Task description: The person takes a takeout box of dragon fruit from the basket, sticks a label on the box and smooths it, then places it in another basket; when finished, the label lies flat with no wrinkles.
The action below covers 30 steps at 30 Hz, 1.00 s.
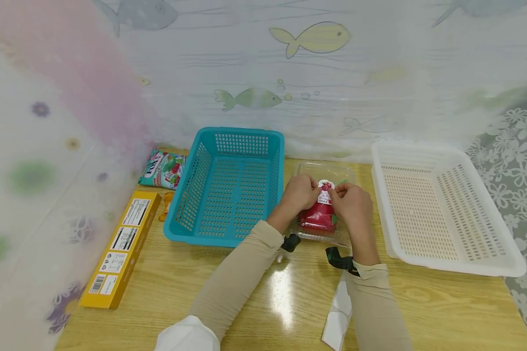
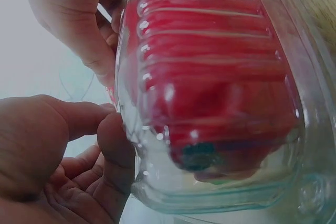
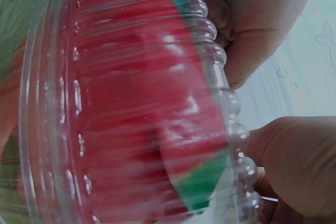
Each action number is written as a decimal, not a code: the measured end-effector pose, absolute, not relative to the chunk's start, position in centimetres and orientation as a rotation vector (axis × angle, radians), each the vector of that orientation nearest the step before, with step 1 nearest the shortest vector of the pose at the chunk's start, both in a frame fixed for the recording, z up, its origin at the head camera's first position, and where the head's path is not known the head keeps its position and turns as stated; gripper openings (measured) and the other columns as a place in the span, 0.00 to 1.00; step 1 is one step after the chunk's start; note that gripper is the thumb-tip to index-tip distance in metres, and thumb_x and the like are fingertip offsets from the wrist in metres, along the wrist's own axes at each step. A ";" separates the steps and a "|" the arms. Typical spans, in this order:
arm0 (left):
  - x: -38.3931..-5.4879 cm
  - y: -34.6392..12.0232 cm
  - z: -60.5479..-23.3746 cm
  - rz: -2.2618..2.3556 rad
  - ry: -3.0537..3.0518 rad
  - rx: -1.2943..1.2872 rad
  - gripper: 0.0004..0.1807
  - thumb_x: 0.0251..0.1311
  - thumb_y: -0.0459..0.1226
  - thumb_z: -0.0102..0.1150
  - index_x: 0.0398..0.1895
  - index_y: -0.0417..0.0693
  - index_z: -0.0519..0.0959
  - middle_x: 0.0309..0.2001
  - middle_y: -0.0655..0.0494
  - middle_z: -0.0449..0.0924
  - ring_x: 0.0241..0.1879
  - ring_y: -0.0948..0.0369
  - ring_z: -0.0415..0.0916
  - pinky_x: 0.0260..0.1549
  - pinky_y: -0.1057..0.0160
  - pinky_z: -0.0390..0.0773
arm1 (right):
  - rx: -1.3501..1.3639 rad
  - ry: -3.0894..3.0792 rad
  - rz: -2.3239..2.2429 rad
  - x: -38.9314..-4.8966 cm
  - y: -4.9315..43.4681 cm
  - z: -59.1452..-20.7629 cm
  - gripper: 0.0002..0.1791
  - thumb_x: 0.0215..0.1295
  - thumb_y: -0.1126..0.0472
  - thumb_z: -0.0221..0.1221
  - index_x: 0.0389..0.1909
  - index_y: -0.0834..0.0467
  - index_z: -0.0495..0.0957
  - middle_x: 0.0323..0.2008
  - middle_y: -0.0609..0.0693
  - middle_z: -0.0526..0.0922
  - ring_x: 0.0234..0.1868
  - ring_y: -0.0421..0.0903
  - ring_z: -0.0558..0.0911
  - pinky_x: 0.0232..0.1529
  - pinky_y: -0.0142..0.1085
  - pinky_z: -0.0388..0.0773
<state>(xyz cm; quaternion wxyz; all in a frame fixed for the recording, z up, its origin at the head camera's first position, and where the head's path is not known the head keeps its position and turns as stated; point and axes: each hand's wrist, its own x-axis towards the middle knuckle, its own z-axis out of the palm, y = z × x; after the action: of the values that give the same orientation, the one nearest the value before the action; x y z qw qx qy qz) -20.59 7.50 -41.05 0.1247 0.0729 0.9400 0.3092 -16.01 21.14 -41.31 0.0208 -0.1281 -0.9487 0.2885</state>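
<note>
On the table lies a clear plastic clamshell box (image 1: 325, 169) with ribbed sides. Inside it is something glossy red with green parts (image 1: 318, 217), pressed close to the walls in both wrist views. A white sticker label (image 1: 325, 192) with a red fruit picture sits over the top of the box. My left hand (image 1: 299, 194) pinches the label's left edge between thumb and fingertip. From the other side, my right hand (image 1: 354, 204) pinches its right edge. In the left wrist view the label is mostly hidden behind the box and fingers.
A blue plastic basket (image 1: 236, 241) stands left of the box, a white one (image 1: 456, 265) to the right. Farther left lie a yellow carton (image 1: 118, 248), a green candy bag (image 1: 163, 169) and a small orange packet (image 1: 166, 207). White label strips (image 1: 337, 317) lie by the right forearm.
</note>
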 end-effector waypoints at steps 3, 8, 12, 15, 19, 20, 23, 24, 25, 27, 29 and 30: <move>-20.6 7.5 -41.0 0.910 2.737 0.213 0.11 0.73 0.44 0.58 0.44 0.48 0.84 0.40 0.55 0.87 0.29 0.64 0.75 0.23 0.71 0.71 | -0.399 -2.940 0.882 -16.0 21.1 -41.2 0.18 0.72 0.49 0.57 0.41 0.60 0.83 0.38 0.57 0.89 0.39 0.57 0.85 0.33 0.42 0.75; -20.6 7.5 -41.0 0.903 2.743 0.207 0.11 0.73 0.45 0.58 0.44 0.48 0.84 0.41 0.55 0.87 0.30 0.64 0.76 0.24 0.71 0.71 | -0.410 -2.915 0.878 -16.2 21.0 -41.4 0.18 0.72 0.49 0.58 0.44 0.61 0.82 0.40 0.59 0.89 0.41 0.58 0.85 0.39 0.47 0.77; -20.6 7.5 -41.0 0.908 2.742 0.204 0.11 0.73 0.45 0.58 0.44 0.48 0.83 0.42 0.55 0.87 0.33 0.63 0.78 0.24 0.71 0.71 | -0.433 -2.902 0.882 -16.2 21.0 -41.6 0.21 0.72 0.48 0.58 0.50 0.62 0.80 0.42 0.61 0.88 0.43 0.59 0.85 0.43 0.50 0.79; -20.5 7.5 -41.0 0.922 2.733 0.207 0.11 0.73 0.44 0.58 0.44 0.48 0.84 0.41 0.55 0.87 0.33 0.63 0.78 0.24 0.70 0.72 | -0.433 -2.896 0.878 -16.2 21.1 -41.7 0.21 0.72 0.49 0.57 0.52 0.62 0.78 0.43 0.61 0.88 0.44 0.60 0.84 0.44 0.51 0.79; -20.4 7.5 -41.0 0.914 2.731 0.242 0.10 0.72 0.44 0.58 0.42 0.49 0.85 0.40 0.56 0.87 0.32 0.63 0.77 0.26 0.70 0.72 | -0.399 -2.892 0.876 -16.1 21.2 -41.9 0.19 0.73 0.50 0.57 0.53 0.60 0.80 0.42 0.59 0.88 0.41 0.58 0.84 0.41 0.49 0.78; -20.4 7.5 -41.0 0.910 2.730 0.249 0.10 0.72 0.44 0.59 0.41 0.49 0.85 0.39 0.56 0.87 0.32 0.63 0.77 0.26 0.69 0.72 | -0.384 -2.895 0.876 -16.1 21.3 -41.9 0.19 0.73 0.50 0.57 0.53 0.59 0.81 0.42 0.59 0.88 0.40 0.58 0.84 0.40 0.48 0.78; -20.4 7.4 -41.0 0.889 2.734 0.267 0.10 0.71 0.44 0.59 0.39 0.50 0.85 0.39 0.56 0.86 0.33 0.62 0.76 0.28 0.69 0.72 | -0.329 -2.911 0.874 -16.1 21.4 -41.9 0.18 0.74 0.51 0.57 0.54 0.58 0.83 0.42 0.58 0.88 0.39 0.57 0.84 0.36 0.44 0.76; -20.4 7.4 -41.0 0.881 2.737 0.274 0.09 0.71 0.44 0.60 0.39 0.50 0.84 0.39 0.56 0.86 0.33 0.62 0.76 0.29 0.69 0.72 | -0.309 -2.916 0.875 -16.0 21.4 -41.9 0.18 0.74 0.51 0.57 0.54 0.58 0.83 0.42 0.58 0.88 0.38 0.57 0.84 0.35 0.43 0.76; -20.4 7.3 -41.0 0.872 2.737 0.280 0.09 0.71 0.44 0.60 0.40 0.50 0.84 0.39 0.56 0.86 0.34 0.62 0.76 0.29 0.68 0.73 | -0.290 -2.922 0.875 -16.0 21.5 -41.9 0.18 0.74 0.52 0.57 0.54 0.57 0.83 0.42 0.58 0.88 0.38 0.57 0.84 0.34 0.41 0.75; -20.4 7.3 -40.9 0.849 2.738 0.300 0.10 0.71 0.44 0.59 0.41 0.49 0.84 0.41 0.56 0.86 0.35 0.62 0.76 0.31 0.68 0.73 | -0.258 -2.932 0.873 -15.9 21.5 -41.9 0.18 0.74 0.53 0.57 0.55 0.58 0.84 0.42 0.58 0.88 0.38 0.56 0.84 0.32 0.39 0.74; -20.4 7.3 -40.9 0.823 2.731 0.319 0.10 0.72 0.45 0.60 0.43 0.49 0.83 0.42 0.56 0.86 0.36 0.62 0.77 0.33 0.68 0.74 | -0.223 -2.936 0.865 -15.9 21.6 -41.9 0.18 0.74 0.54 0.58 0.55 0.59 0.84 0.42 0.59 0.89 0.38 0.56 0.85 0.30 0.37 0.73; -20.4 7.3 -40.9 0.810 2.724 0.325 0.10 0.72 0.45 0.59 0.44 0.49 0.83 0.43 0.56 0.86 0.37 0.62 0.77 0.34 0.68 0.75 | -0.207 -2.939 0.864 -15.8 21.6 -41.8 0.18 0.73 0.54 0.58 0.56 0.59 0.84 0.42 0.59 0.89 0.38 0.56 0.85 0.29 0.37 0.73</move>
<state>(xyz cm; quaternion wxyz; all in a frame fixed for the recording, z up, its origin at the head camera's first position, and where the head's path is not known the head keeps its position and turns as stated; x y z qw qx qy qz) -20.37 7.29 -40.87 0.1403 0.1124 0.9429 0.2804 -15.83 21.65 -41.85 0.0355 -0.0675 -0.9566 0.2811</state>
